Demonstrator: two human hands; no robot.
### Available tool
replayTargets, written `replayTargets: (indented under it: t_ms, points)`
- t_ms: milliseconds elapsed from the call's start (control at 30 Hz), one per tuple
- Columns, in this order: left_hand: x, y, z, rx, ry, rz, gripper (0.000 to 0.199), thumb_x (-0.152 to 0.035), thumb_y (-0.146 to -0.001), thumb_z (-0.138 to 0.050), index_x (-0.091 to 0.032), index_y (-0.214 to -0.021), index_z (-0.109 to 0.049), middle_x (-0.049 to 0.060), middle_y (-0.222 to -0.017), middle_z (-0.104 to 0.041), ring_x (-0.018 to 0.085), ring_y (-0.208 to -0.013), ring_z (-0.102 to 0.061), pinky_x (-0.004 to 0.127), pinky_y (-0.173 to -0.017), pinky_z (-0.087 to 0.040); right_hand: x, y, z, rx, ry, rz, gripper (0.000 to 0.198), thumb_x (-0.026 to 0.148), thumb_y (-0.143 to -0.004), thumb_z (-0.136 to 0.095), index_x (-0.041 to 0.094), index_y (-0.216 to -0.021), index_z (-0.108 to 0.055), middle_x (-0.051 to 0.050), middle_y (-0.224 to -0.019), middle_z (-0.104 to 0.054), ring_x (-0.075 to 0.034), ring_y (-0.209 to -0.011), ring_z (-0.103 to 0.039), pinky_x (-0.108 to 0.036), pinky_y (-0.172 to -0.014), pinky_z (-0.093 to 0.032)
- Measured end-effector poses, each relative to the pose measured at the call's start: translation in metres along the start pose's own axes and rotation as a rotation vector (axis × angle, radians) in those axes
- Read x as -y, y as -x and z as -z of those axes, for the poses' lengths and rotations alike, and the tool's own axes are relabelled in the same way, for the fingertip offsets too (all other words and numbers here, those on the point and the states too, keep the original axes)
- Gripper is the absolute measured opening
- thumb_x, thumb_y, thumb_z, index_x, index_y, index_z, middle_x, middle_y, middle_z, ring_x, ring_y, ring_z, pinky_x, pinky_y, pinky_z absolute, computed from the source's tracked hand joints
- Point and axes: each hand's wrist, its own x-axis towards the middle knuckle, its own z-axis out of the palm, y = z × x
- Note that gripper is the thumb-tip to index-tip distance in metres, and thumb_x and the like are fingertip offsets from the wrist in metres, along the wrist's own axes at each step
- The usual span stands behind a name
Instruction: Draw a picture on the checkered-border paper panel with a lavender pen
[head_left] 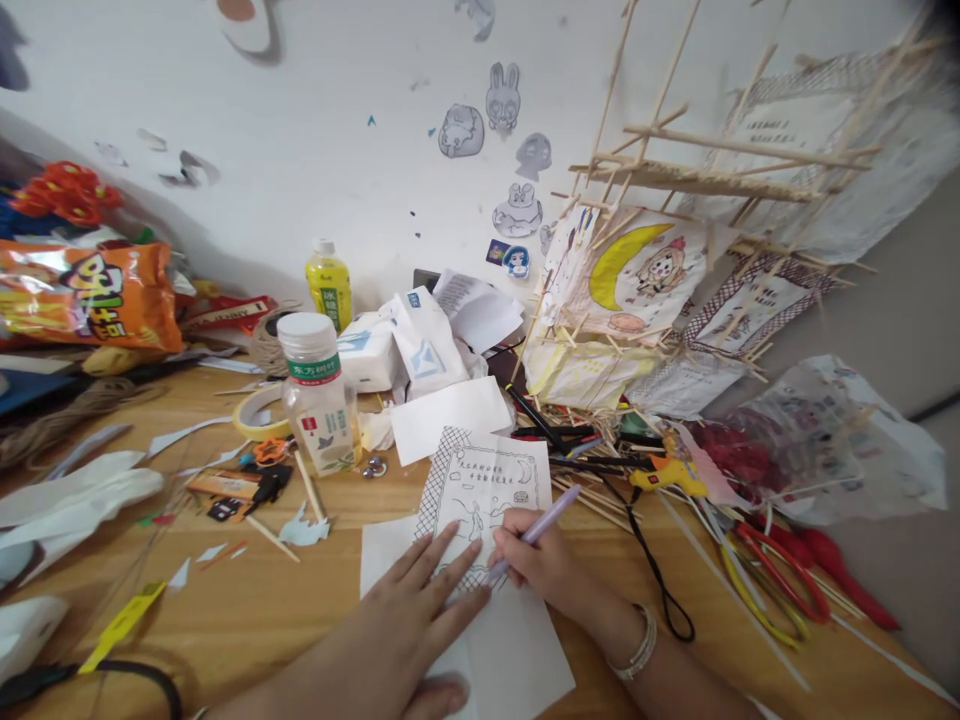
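Note:
My right hand (534,555) is closed round a light purple pen (553,514), its tip low on a sheet with a line drawing (491,480). That drawing shows a cross-hatched border, handwritten characters, a crescent moon and figures, partly hidden by my hands. My left hand (409,610) lies flat with spread fingers across the drawing's lower left. Beneath the drawing is a blank white sheet (525,650), turned at an angle on the wooden table (300,610).
Behind the sheets stand a clear bottle with a white cap (319,410), a yellow drink bottle (328,285) and tissue packs (424,340). On the right are a stick frame with drawn panels (622,270), a yellow glue gun (671,472) and scissors (784,575). Paper scraps lie left.

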Motion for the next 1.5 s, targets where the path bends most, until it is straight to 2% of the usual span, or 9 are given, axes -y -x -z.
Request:
replayTargets:
  t_ms: [267,700,900,1067,1300,1500]
  points:
    - [-0.0012,-0.0007,0.0009,0.006,-0.031,0.009,0.058,-0.036,-0.088,-0.059,-0.020,-0.142,-0.042,0.016,-0.152,-0.025,0.039,-0.139,-0.017,0.060,-0.106,-0.029,0.0015,-0.0015,0.0028,0.023,0.239,0.149,0.035,0.022,-0.086,-0.048,0.021,-0.054,-0.037,0.005,-0.051,-0.042,-0.011,-0.052,-0.043,-0.025,-0.053,-0.034]
    - [0.0003,0.0007,-0.0048,-0.011,-0.057,-0.004,0.058,-0.037,-0.088,-0.059,-0.019,-0.140,-0.044,0.017,-0.151,-0.029,0.040,-0.139,-0.021,0.060,-0.104,-0.032,0.0025,-0.0024,0.0028,0.049,0.331,0.216,0.037,0.025,-0.087,-0.048,0.021,-0.054,-0.031,0.006,-0.052,-0.035,-0.010,-0.051,-0.036,-0.025,-0.050,-0.028]
    - [0.0014,0.0006,-0.0073,-0.054,-0.034,-0.016,0.057,-0.036,-0.087,-0.061,-0.020,-0.139,-0.046,0.015,-0.152,-0.029,0.039,-0.139,-0.020,0.059,-0.106,-0.031,0.0001,-0.0019,0.0030,0.055,0.305,0.166,0.035,0.024,-0.086,-0.047,0.021,-0.053,-0.035,0.006,-0.051,-0.037,-0.010,-0.050,-0.038,-0.024,-0.048,-0.029]
    - [0.0005,-0.0008,-0.0037,-0.005,-0.049,-0.005,0.057,-0.036,-0.086,-0.061,-0.018,-0.138,-0.047,0.017,-0.149,-0.032,0.040,-0.138,-0.022,0.060,-0.104,-0.032,-0.0004,-0.0019,0.0027,0.043,0.297,0.182,0.035,0.025,-0.085,-0.048,0.021,-0.054,-0.033,0.006,-0.052,-0.036,-0.010,-0.052,-0.036,-0.025,-0.049,-0.028]
    - [0.0015,0.0001,-0.0062,-0.065,-0.011,-0.026,0.056,-0.035,-0.088,-0.059,-0.019,-0.140,-0.045,0.015,-0.153,-0.025,0.039,-0.139,-0.019,0.060,-0.106,-0.029,0.0009,-0.0013,0.0034,0.051,0.241,0.118,0.032,0.023,-0.085,-0.048,0.021,-0.055,-0.037,0.005,-0.052,-0.039,-0.011,-0.052,-0.040,-0.023,-0.047,-0.032]
    - [-0.0007,-0.0008,-0.0023,0.008,-0.037,-0.005,0.056,-0.037,-0.089,-0.057,-0.018,-0.140,-0.045,0.017,-0.152,-0.025,0.040,-0.139,-0.018,0.061,-0.105,-0.030,-0.0026,-0.0012,0.0036,0.057,0.240,0.116,0.033,0.025,-0.084,-0.048,0.021,-0.055,-0.035,0.006,-0.053,-0.035,-0.011,-0.053,-0.037,-0.024,-0.048,-0.029]
